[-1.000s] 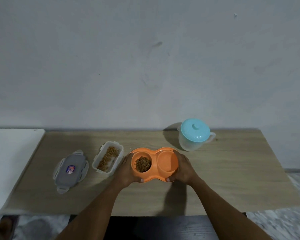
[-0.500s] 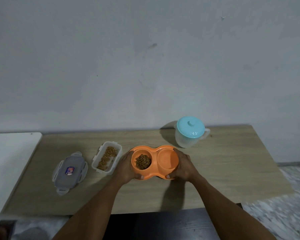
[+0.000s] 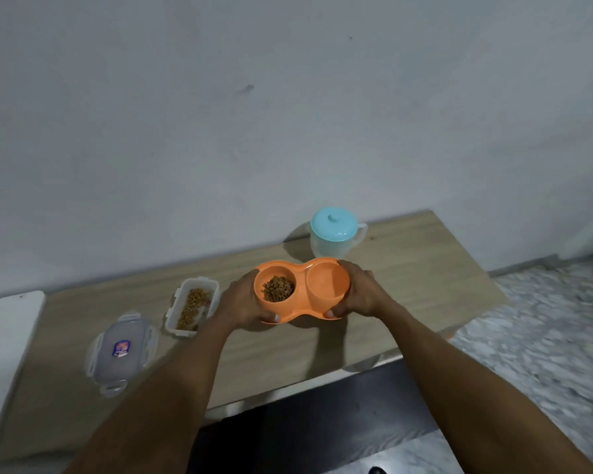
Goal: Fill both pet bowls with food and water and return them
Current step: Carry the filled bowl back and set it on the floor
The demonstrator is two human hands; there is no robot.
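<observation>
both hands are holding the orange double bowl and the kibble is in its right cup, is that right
Not quite. In the head view the kibble lies in the left cup of the orange double bowl, next to the left hand. The right cup, by the right hand, shows no kibble. Both hands do hold the bowl.
</observation>
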